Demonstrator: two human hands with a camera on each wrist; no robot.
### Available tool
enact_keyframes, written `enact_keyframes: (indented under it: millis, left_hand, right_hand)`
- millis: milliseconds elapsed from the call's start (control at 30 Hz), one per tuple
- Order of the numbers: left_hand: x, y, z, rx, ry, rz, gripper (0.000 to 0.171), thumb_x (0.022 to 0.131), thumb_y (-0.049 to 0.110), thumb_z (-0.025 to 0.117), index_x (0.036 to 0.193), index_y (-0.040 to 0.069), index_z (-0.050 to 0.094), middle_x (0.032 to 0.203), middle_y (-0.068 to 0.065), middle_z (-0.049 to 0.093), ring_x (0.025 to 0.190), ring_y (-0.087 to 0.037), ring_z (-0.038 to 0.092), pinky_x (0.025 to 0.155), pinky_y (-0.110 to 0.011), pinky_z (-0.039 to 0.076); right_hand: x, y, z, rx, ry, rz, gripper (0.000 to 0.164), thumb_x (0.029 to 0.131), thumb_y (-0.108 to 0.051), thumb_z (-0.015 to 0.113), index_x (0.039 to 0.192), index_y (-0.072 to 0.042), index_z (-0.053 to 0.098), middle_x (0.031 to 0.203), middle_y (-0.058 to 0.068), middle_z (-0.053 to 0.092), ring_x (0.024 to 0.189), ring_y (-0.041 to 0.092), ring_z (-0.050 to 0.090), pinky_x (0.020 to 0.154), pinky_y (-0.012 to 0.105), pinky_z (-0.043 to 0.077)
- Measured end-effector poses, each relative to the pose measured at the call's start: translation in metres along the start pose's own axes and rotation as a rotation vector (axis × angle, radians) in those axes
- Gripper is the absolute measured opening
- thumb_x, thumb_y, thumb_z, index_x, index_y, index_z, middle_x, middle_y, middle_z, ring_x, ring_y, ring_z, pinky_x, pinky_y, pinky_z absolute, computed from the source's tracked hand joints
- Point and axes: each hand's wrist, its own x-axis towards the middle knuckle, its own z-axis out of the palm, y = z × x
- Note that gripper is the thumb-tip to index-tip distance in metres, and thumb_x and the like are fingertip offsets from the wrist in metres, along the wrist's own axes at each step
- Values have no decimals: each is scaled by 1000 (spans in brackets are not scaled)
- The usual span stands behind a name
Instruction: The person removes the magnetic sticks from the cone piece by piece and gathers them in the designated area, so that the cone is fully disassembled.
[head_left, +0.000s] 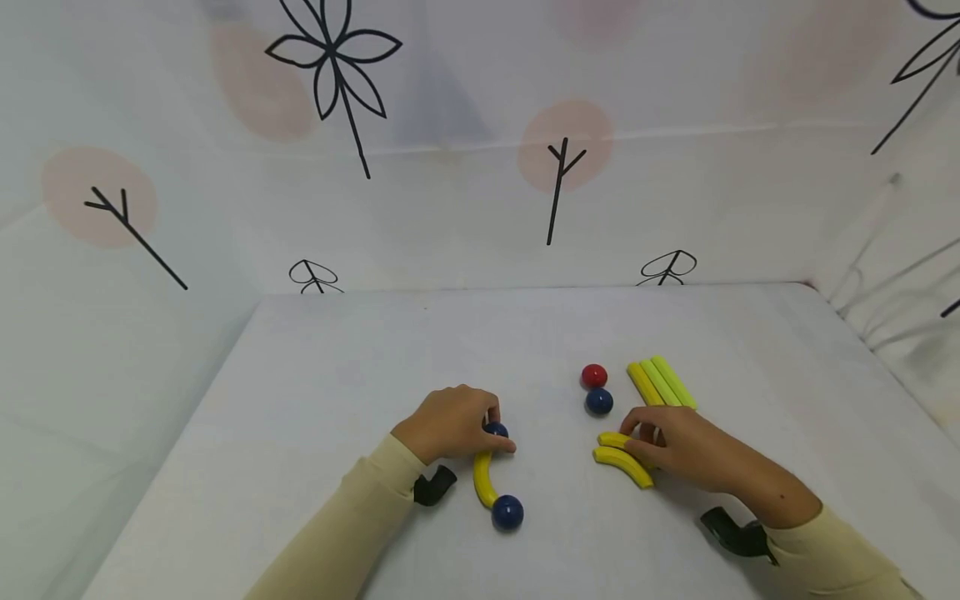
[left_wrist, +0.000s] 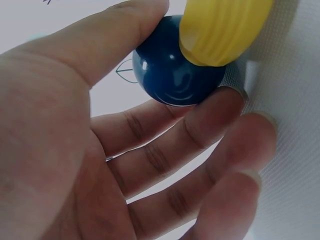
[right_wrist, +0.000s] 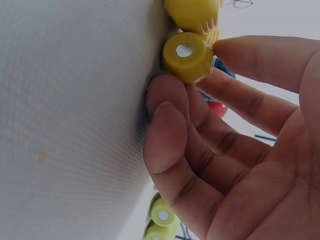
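Note:
Between thumb and fingers my left hand point(head_left: 453, 421) pinches a blue ball point(left_wrist: 167, 75). One end of a curved yellow magnetic stick point(head_left: 483, 483) meets that ball, and a second blue ball point(head_left: 507, 513) sits at its near end. To the right, my right hand point(head_left: 686, 450) holds another curved yellow magnetic stick point(right_wrist: 187, 60) by thumb and fingertips, close over the white surface. Its end shows a pale round disc in the right wrist view. Alongside lies one more curved yellow stick point(head_left: 622, 465). Part of the held stick is hidden behind the fingers in the head view.
Beyond the right hand, a red ball point(head_left: 595, 376) and a blue ball point(head_left: 599, 402) lie together. Straight yellow and yellow-green sticks point(head_left: 663, 383) are lined up side by side. A white cloth wall point(head_left: 465, 225) with drawn plants stands behind the white table point(head_left: 360, 350).

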Motion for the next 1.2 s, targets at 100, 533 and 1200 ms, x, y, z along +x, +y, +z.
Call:
enact_keyframes:
  millis: [100,533,1200]
  left_hand:
    - [0,1,0,-7,-1,-4,42,80,55,79,96,18,69,77,9,61,68,-9,51,58,-24,39]
    - [-2,3,-1,-21,-2,-12,41,81,55,78,94,18,68,73,8,60,65,-9,50,57,-24,38]
    - [0,1,0,-119,-6,20,53,84,56,75,121,22,61,75,8,61,63,-10,54,58,-26,43]
  right_hand:
    - [0,0,-1,2,-7,1,18,94,-24,69,109,-13,67,81,-1,61,71,14,54,59,24,49]
    - [-3,-2,-2,52,-25,-43,18,100,-14,59,115,-9,68,88,-1,63,75,14,55,62,23,51]
    - [-4,-48,-2,-35,142,-93,14,97,-23,65,107,-14,70,81,-6,60,78,13,53,66,22,48]
